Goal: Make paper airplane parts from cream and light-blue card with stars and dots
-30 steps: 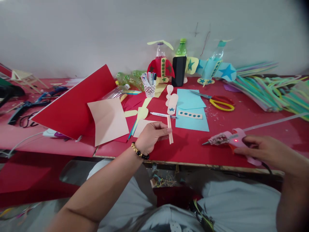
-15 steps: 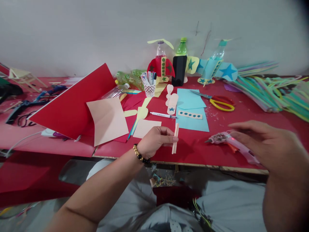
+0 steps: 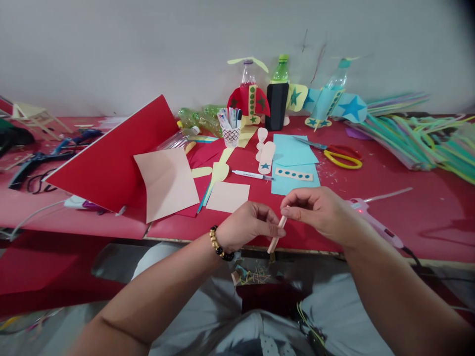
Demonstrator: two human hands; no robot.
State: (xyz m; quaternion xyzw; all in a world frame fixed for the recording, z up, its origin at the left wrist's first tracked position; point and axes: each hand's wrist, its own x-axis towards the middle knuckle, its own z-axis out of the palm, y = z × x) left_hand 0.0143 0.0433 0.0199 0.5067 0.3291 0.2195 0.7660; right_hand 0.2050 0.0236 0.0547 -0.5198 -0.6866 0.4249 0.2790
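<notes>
My left hand (image 3: 247, 228) pinches a narrow folded strip of pale peach paper (image 3: 273, 243) just above the table's front edge. The strip is tilted, its lower end toward me. My right hand (image 3: 321, 213) grips the upper end between thumb and fingertips. Just right of that hand lies a pink glue gun (image 3: 378, 226) with a red light lit; its nozzle is hidden behind the hand. Beyond the hands are blue paper sheets (image 3: 297, 187), with a dotted peach strip (image 3: 294, 174) on them, and a white marker (image 3: 252, 174).
Scissors (image 3: 343, 158) rest at the right, near a heap of pipe cleaners (image 3: 401, 138). Paper-trimmed bottle planes (image 3: 252, 101) stand by the wall, beside a pen cup (image 3: 231, 137). Peach paper (image 3: 166, 183) and a tilted red sheet (image 3: 118, 153) are at the left.
My right hand has left the area by the glue gun, moved left and taken the strip's upper end. The strip has tilted and come slightly nearer to me.
</notes>
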